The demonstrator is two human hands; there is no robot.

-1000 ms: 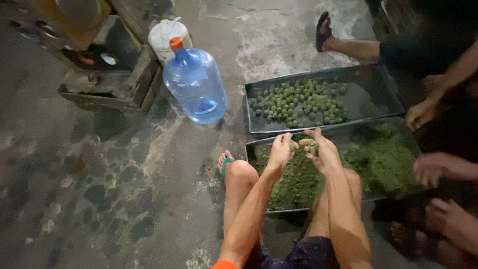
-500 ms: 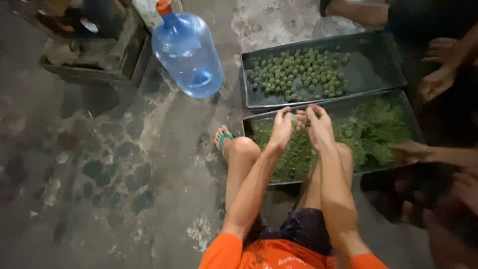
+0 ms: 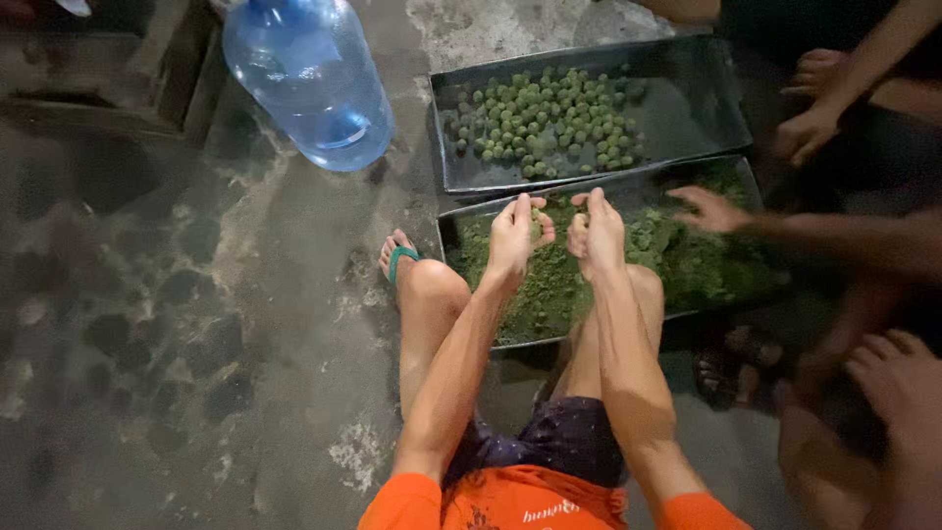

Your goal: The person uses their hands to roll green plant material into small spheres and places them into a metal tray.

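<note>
Beyond our left hand (image 3: pixel 512 236) and off to its left, we see a big blue water jug (image 3: pixel 309 83) lying on the stained concrete floor (image 3: pixel 196 324), with a wooden crate (image 3: pixel 108 69) further left still. Straight ahead of both hands lies a dark metal tray (image 3: pixel 687 108) holding a cluster of small green balls (image 3: pixel 545 123) in its left half. Just right of our right hand (image 3: pixel 596 234), another person's hand (image 3: pixel 711 208) reaches in, fingers spread. A second such hand (image 3: pixel 807 132) hangs further off to the right, beside the far tray. Nearer to us than our left hand and to its left, a green-strapped sandal (image 3: pixel 397 260) rests on the floor.
</note>
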